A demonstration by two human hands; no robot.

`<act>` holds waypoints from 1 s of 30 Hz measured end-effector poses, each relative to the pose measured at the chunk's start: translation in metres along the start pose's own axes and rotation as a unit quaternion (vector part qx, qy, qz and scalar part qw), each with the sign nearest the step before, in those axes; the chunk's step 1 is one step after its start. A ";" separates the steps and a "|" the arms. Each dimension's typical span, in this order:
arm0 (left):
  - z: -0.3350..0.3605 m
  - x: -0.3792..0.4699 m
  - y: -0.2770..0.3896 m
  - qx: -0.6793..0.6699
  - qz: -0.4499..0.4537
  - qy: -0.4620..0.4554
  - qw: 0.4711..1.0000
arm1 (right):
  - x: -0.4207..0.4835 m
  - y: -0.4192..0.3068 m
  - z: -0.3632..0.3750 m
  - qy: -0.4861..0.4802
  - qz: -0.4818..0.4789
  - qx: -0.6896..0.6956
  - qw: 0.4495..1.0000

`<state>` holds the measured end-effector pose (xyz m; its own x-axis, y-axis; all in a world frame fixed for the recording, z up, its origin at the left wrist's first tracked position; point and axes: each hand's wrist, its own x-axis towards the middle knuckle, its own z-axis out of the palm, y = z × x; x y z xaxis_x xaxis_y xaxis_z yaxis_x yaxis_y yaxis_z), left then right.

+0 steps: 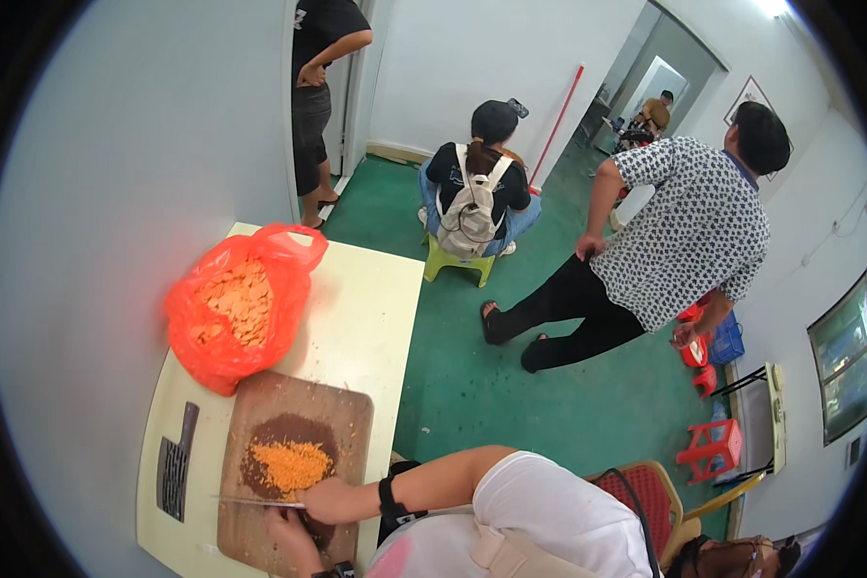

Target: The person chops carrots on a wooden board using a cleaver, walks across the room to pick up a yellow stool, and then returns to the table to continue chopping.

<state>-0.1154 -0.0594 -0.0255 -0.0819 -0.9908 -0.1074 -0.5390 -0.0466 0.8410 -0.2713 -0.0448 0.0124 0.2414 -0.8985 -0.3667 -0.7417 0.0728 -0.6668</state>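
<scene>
My right hand (330,500) grips a knife (253,500), whose thin blade reaches left across a wooden cutting board (347,419). Close below the blade is my left hand (289,531), its fingers bent over the board; whether they hold anything is hidden. Finely chopped orange pieces (292,464), probably carrot, form a heap beside the blade on a dark, damp-looking patch. Behind the board stands an open red plastic bag (188,347) filled with orange slices (242,300). Flat on the table to the left lies a dark cleaver-shaped tool (173,469) with a patterned blade.
The pale table (368,289) meets a grey wall (115,217). One person (477,180) sits on a green stool (459,267); another (686,224) stands nearby, and a third (314,108) stands at a doorway. A red-backed chair (643,498) and a red stool (712,448) are at right.
</scene>
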 end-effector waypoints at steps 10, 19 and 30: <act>0.000 0.001 -0.028 0.089 0.099 0.044 0.990 | -0.013 -0.029 0.019 0.084 0.008 -0.066 0.994; -0.011 -0.007 0.006 0.071 0.102 0.012 0.992 | -0.013 -0.027 0.015 0.104 -0.003 -0.078 0.991; -0.002 -0.011 -0.004 0.094 0.093 0.033 0.991 | -0.016 -0.025 0.003 0.069 -0.020 0.016 0.997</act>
<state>-0.1105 -0.0490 -0.0268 -0.1429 -0.9866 0.0791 -0.6673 0.1551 0.7284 -0.2546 -0.0309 0.0325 0.1799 -0.9519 -0.2480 -0.7125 0.0477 -0.7001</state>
